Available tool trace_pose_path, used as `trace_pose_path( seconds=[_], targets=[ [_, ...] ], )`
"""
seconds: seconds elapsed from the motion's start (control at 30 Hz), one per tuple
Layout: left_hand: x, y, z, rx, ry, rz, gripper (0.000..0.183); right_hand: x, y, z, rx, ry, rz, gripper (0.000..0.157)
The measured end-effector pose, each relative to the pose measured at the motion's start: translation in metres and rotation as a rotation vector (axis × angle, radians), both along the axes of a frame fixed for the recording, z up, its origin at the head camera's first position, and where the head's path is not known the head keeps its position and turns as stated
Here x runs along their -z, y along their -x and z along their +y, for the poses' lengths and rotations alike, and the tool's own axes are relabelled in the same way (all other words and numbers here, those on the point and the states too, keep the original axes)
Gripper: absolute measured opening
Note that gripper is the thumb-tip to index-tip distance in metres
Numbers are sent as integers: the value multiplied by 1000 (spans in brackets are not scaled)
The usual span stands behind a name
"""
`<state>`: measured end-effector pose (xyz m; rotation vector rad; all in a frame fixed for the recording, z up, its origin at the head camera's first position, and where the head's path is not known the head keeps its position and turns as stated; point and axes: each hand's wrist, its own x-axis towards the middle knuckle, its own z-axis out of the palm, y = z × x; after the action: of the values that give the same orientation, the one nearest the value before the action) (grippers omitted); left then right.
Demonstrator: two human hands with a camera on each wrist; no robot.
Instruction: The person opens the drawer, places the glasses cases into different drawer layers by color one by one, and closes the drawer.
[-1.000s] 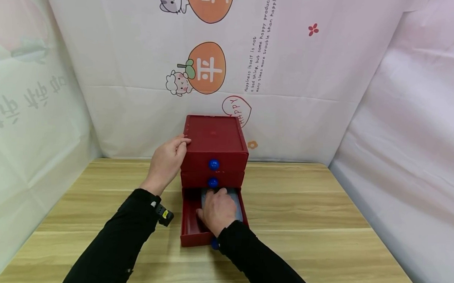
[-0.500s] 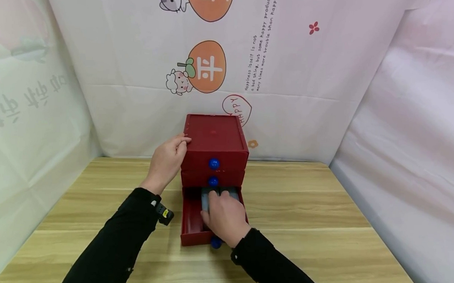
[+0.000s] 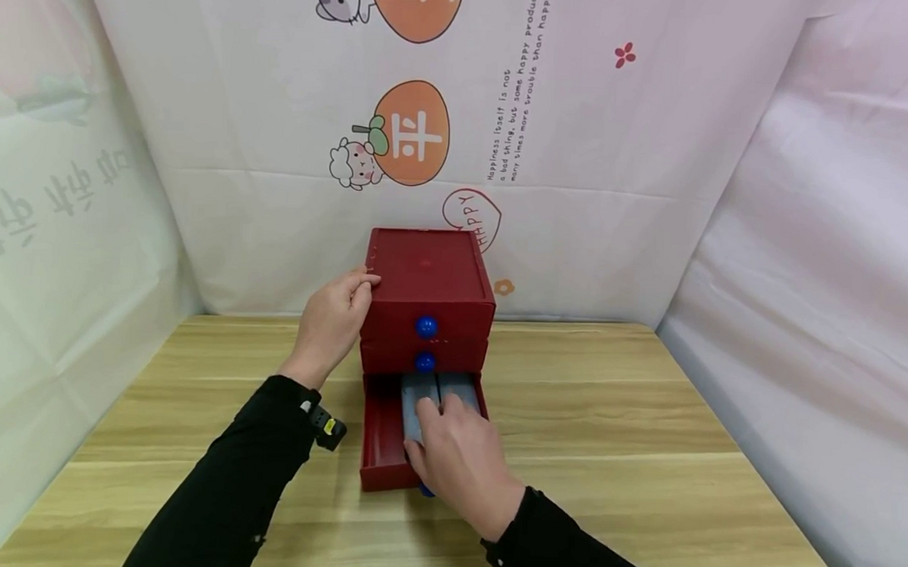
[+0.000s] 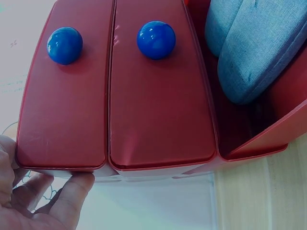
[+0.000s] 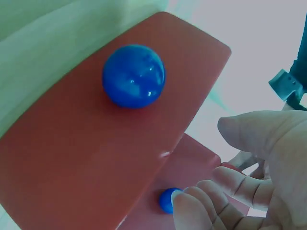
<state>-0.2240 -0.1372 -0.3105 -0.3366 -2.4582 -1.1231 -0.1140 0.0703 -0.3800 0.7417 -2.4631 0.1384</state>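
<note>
A red three-drawer box (image 3: 424, 266) with blue ball knobs stands on the table. Its bottom drawer (image 3: 381, 423) is pulled out. Inside lie two long blue-grey fabric pieces (image 3: 414, 389) side by side, with rounded padded ends in the left wrist view. My left hand (image 3: 334, 317) grips the box's upper left edge, fingertips on the top and thumb against the side. Above the drawer's front part, my right hand (image 3: 463, 459) has loosely bent fingers, overlapping the fabric pieces in the head view. The right wrist view shows nothing between its fingers, which partly cover a knob (image 5: 168, 199).
The wooden table (image 3: 606, 439) extends on both sides of the box. Behind it hangs a white printed cloth (image 3: 594, 155), with more white cloth (image 3: 816, 246) at the sides. A small dark device (image 3: 329, 429) is strapped to my left wrist.
My right hand has drawn back from deep in the bottom drawer toward its front and right, uncovering more of the fabric pieces. The left hand keeps its hold on the box.
</note>
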Motion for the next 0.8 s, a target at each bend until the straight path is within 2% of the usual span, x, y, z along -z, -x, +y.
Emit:
trace_pose_path(
  seconds=[0.3,0.53,0.8],
  targets=[
    [0,0,0,-2,5,-1,45,4,-16,1,-38,-52,54,32],
    [-1,1,1,-11,11,9,44,8,-25,1,-56,-71,-13,31],
    [0,1,1,-8,-8,9,45,15,-30,4,-97,-93,-39,26]
  ],
)
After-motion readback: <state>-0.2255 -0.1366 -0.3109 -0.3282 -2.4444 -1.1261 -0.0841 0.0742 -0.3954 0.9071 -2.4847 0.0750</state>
